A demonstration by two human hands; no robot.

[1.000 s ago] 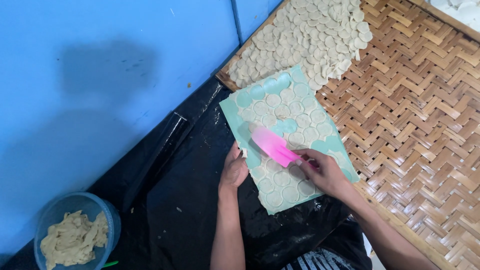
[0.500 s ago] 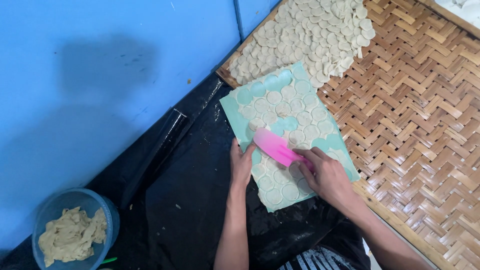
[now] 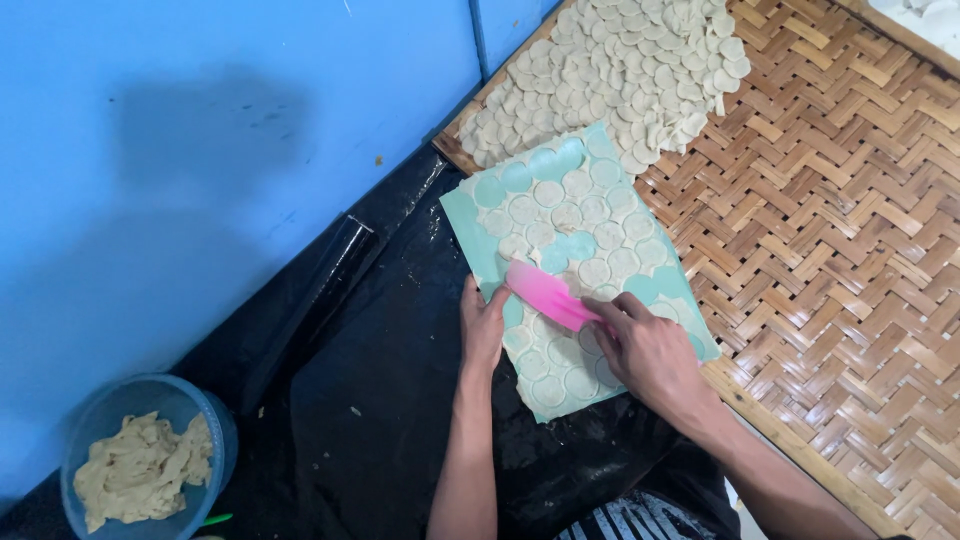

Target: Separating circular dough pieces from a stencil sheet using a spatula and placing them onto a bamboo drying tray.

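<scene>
Gripping firmly, a stiff, light pink scraper [image 3: 545,294] is held at its end by the right hand [image 3: 650,355]; the mould sheet [image 3: 575,265] is pinned flat by the open left hand [image 3: 484,325].

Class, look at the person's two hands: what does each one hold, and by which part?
The right hand grips the pink scraper by its lower end. The left hand holds nothing; it presses flat on the teal mould sheet at its edge.
</scene>
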